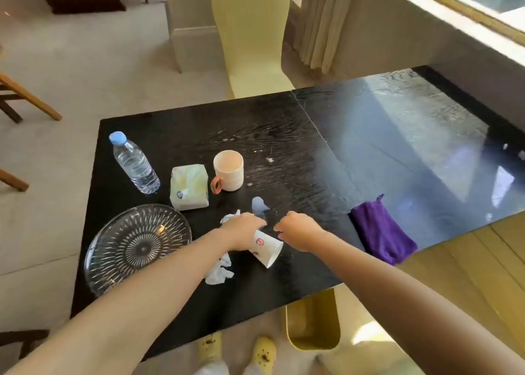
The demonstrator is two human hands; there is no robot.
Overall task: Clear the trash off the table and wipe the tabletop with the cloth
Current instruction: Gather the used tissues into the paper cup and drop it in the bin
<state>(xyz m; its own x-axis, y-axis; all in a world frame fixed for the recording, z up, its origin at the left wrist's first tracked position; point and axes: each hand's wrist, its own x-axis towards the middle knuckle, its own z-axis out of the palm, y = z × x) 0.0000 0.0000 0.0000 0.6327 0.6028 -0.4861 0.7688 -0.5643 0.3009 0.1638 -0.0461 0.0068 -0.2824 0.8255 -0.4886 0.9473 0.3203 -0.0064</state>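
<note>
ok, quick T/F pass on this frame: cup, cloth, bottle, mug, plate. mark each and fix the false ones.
1. The paper cup lies on its side near the table's front edge. True.
2. The purple cloth is in the right hand. False: it lies untouched on the table, off to that hand's right.
3. The water bottle stands upright with its cap on. True.
4. The mug sits inside the glass plate. False: it stands on the tabletop beside the tissue pack, apart from the plate.
5. The left hand is at the paper cup. True.
</note>
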